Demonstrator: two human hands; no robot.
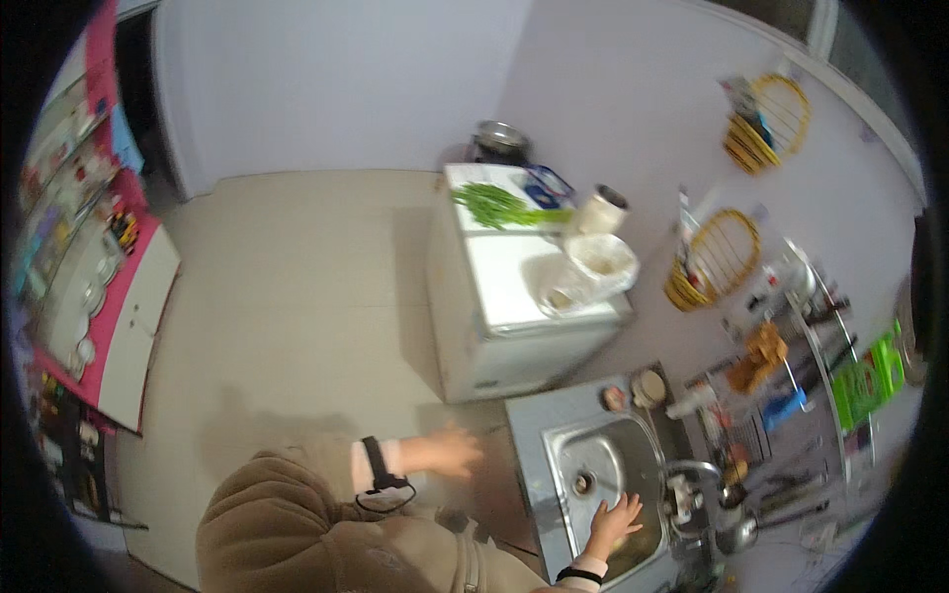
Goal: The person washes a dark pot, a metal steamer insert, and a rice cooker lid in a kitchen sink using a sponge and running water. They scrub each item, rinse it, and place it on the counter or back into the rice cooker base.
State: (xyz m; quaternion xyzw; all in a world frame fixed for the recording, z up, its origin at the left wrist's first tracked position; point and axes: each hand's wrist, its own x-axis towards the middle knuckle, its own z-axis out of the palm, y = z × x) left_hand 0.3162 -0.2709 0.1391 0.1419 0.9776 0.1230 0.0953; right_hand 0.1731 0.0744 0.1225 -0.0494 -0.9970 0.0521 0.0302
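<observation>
My left hand (452,451) is out over the floor, left of the counter's edge, blurred, with its fingers apart and nothing seen in it. Over the stainless steel sink (589,456) is my right hand (615,522), fingers spread and holding nothing. It hides part of the basin's near end; whether it touches the metal I cannot tell. The drain (584,484) shows beyond it, and a faucet (683,497) rises at the basin's right side. Both wrists wear black straps.
A white chest freezer (511,278) beyond the counter (530,430) bears green leafy vegetables (493,206), a plastic bag (600,263) and a pale canister (602,211). Wicker baskets (689,285) and a utensil rack (815,348) hang at right. A pink-and-white cabinet (137,319) stands left.
</observation>
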